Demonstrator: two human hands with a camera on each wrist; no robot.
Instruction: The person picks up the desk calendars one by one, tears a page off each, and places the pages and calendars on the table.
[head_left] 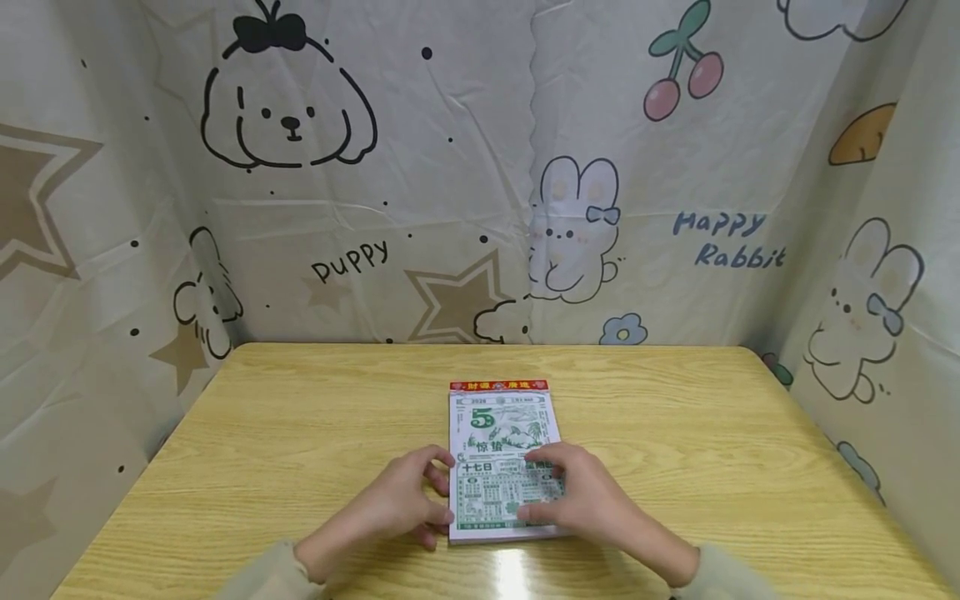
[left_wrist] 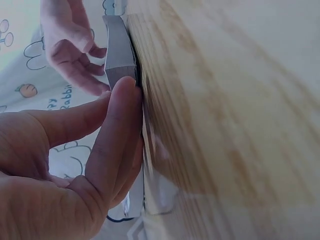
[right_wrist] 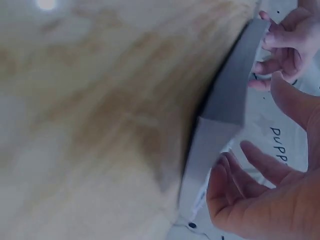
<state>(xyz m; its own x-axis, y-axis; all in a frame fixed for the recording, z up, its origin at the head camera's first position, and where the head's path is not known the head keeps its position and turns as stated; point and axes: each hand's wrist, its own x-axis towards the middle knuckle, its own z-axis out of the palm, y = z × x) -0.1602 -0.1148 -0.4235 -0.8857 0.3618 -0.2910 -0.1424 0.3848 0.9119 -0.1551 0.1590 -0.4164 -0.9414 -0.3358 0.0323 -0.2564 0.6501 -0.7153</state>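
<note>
A thick tear-off calendar (head_left: pixel 495 483) with green print and a red top strip lies flat on the wooden table. Along its left edge is my left hand (head_left: pixel 408 500), fingertips and thumb right at the pad's side, fingers loosely bent. My right hand (head_left: pixel 581 492) is at the lower right edge, its thumb and forefinger spread apart and overlapping the printed page. In the left wrist view, the left fingers are close beside the corner of the grey page block (left_wrist: pixel 120 72). The right wrist view shows the right hand's fingers (right_wrist: pixel 220 187) bent beside the pad's side, thumb raised.
The light wooden table (head_left: pixel 300 408) extends around the calendar on all sides. Behind it and at both sides hangs a pale cloth (head_left: pixel 420 183) printed with cartoon animals, stars and words. Bright glare (head_left: pixel 512 571) shows on the tabletop near the front.
</note>
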